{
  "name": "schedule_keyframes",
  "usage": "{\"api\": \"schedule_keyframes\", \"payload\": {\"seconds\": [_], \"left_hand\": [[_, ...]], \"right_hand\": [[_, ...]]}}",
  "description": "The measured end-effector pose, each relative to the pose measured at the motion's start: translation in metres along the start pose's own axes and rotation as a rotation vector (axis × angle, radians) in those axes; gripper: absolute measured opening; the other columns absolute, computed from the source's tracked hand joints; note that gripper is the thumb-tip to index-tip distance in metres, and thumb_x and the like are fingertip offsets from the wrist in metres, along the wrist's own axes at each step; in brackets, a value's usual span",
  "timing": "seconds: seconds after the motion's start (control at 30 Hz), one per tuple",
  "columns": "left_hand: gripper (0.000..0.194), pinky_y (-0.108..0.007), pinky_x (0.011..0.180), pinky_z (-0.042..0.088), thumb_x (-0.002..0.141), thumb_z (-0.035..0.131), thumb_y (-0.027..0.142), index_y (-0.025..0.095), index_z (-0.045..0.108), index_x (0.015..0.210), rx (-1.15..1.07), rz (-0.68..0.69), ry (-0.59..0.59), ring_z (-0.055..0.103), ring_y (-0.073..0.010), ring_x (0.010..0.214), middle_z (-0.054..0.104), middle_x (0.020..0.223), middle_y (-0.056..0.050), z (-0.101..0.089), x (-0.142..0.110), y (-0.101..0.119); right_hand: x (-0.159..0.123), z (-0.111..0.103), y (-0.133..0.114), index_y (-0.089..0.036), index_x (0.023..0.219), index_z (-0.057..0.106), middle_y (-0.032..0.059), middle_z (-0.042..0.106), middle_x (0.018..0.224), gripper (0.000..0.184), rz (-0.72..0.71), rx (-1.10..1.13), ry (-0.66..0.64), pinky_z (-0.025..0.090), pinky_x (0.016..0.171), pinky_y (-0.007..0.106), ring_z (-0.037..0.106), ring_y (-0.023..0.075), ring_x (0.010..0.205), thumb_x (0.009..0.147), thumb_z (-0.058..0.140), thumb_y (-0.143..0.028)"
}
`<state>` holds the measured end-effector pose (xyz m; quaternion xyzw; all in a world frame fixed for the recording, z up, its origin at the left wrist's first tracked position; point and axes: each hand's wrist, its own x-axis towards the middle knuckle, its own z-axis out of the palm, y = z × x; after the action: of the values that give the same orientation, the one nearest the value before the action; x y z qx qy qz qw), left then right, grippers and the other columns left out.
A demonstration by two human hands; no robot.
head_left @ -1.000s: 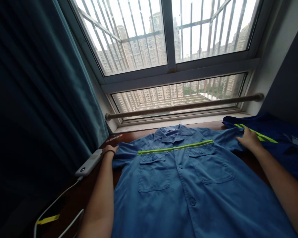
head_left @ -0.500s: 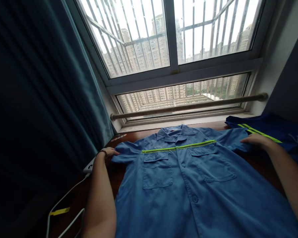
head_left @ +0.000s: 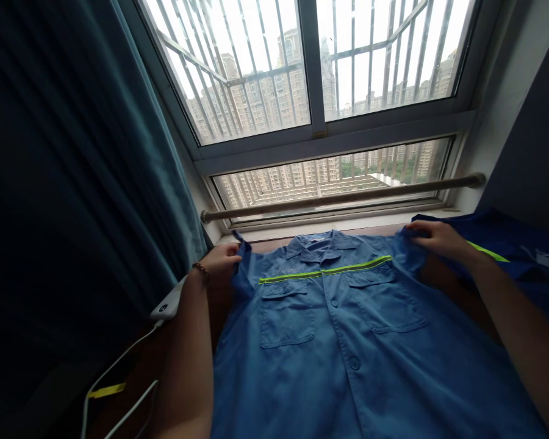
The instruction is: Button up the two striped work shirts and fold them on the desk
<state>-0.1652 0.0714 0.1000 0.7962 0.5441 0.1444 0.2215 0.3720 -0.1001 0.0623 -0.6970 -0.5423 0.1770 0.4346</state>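
A blue short-sleeved work shirt (head_left: 288,366) lies front up on a dark wooden surface, collar toward the window. It has two chest pockets, a button front and a yellow-green stripe across the chest. My left hand (head_left: 220,259), with a beaded bracelet at the wrist, pinches the end of the left-hand sleeve and holds it raised. On the other side my right hand (head_left: 434,236) grips the right-hand sleeve by its upper edge, lifted and folded inward. The shirt's lower hem is out of view.
A darker blue garment (head_left: 512,244) with a yellow-green stripe lies at the right. On the left are a white power strip (head_left: 169,305) with its cable, a yellow tag (head_left: 107,390) and a dark curtain (head_left: 119,152). A rail (head_left: 348,198) crosses before the barred window.
Both hands have moved inward and up, lifting the sleeve ends off the surface and drawing them toward the shirt body. The shirt's chest stays nearly where it was.
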Motion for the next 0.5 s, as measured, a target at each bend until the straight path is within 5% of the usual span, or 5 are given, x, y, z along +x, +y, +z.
{"api": "schedule_keyframes", "payload": {"seconds": [0.07, 0.13, 0.23, 0.33, 0.5], "left_hand": [[0.031, -0.024, 0.084, 0.042, 0.063, 0.065, 0.042, 0.019, 0.065, 0.083, 0.007, 0.140, -0.161, 0.054, -0.0212, 0.101, 0.064, 0.097, -0.002, 0.015, -0.004, 0.029], [0.043, -0.025, 0.089, 0.040, 0.063, 0.065, 0.050, 0.021, 0.064, 0.096, 0.008, 0.195, -0.279, 0.050, -0.0222, 0.109, 0.061, 0.108, -0.002, 0.036, -0.001, 0.047], [0.053, -0.027, 0.097, 0.034, 0.071, 0.054, 0.055, 0.021, 0.057, 0.112, 0.076, 0.283, -0.251, 0.044, -0.0224, 0.116, 0.053, 0.123, -0.004, 0.076, 0.017, 0.052], [0.057, -0.036, 0.102, 0.026, 0.078, 0.043, 0.054, 0.021, 0.047, 0.124, 0.275, 0.185, -0.108, 0.031, -0.0253, 0.126, 0.035, 0.138, -0.008, 0.120, 0.038, 0.038], [0.060, -0.059, 0.100, 0.014, 0.083, 0.024, 0.056, 0.025, 0.031, 0.135, 0.387, -0.052, 0.001, 0.016, -0.0311, 0.131, 0.019, 0.145, -0.008, 0.164, 0.053, 0.004]], "right_hand": [[-0.011, 0.012, -0.023, -0.016, 0.091, 0.068, 0.0058, 0.066, 0.090, 0.035, -0.112, 0.035, -0.529, 0.047, 0.077, 0.027, 0.060, 0.0212, 0.086, 0.057, 0.071, -0.022], [-0.016, 0.022, -0.030, -0.015, 0.096, 0.066, 0.0067, 0.066, 0.092, 0.037, -0.163, 0.057, -0.775, 0.047, 0.077, 0.028, 0.060, 0.0222, 0.088, 0.064, 0.067, -0.033], [-0.007, 0.034, -0.012, -0.014, 0.089, 0.067, 0.0068, 0.067, 0.085, 0.030, -0.216, -0.135, -0.475, 0.047, 0.076, 0.028, 0.061, 0.0212, 0.081, 0.075, 0.054, -0.038], [0.009, 0.051, 0.021, -0.015, 0.090, 0.065, 0.0084, 0.067, 0.088, 0.028, -0.189, -0.387, -0.131, 0.045, 0.078, 0.030, 0.061, 0.0223, 0.083, 0.079, 0.047, -0.033], [0.002, 0.103, 0.057, -0.018, 0.129, 0.039, 0.0088, 0.042, 0.132, 0.052, -0.297, -0.524, -0.158, 0.032, 0.098, 0.036, 0.040, 0.0235, 0.120, 0.082, 0.043, -0.041]]}}
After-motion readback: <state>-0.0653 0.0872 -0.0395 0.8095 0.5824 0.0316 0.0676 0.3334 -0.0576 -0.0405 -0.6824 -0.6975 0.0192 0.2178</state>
